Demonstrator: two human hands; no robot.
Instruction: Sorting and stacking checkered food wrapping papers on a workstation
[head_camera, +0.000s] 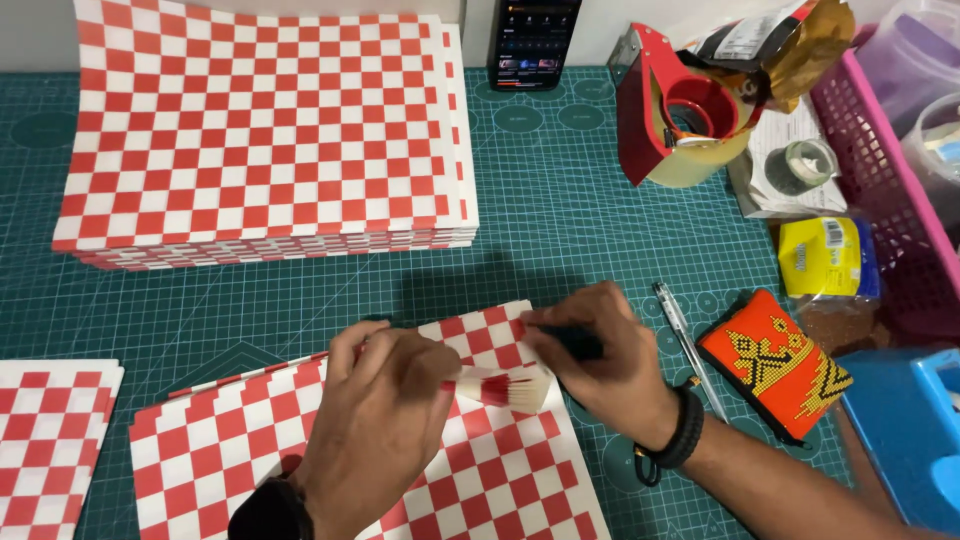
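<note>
Two hands: both work over a red-and-white checkered paper sheet (480, 470) lying on the green cutting mat (560, 200).
Left hand (380, 420): curled, fingers pinched on the paper's folded part, knuckles up; a dark watch sits at the wrist.
Right hand (605, 365): closed over the upper right corner of the same sheet, fingertips pressed on a dark spot there that I cannot make out; a black braided bracelet (685, 430) circles the wrist.
Folded piece (505, 388): a small pleated bit of the checkered paper sticks out between the two hands, touching both.
Large paper stack (265, 135): same checkered sheets, at the far left of the mat, well apart from the hands.
Small paper stack (50, 440): at the left edge, just beside the worked sheet.
Pen (690, 348): lies on the mat just right of the right hand.
Beaded pouch (775, 365): orange with a yellow-and-black pattern, beside the pen.
Tape dispenser (675, 110): red, at the far right, near a pink basket (880, 170).
Phone (533, 40): propped at the mat's far edge.
Blue box (900, 430): at the right edge, beside the pouch.
</note>
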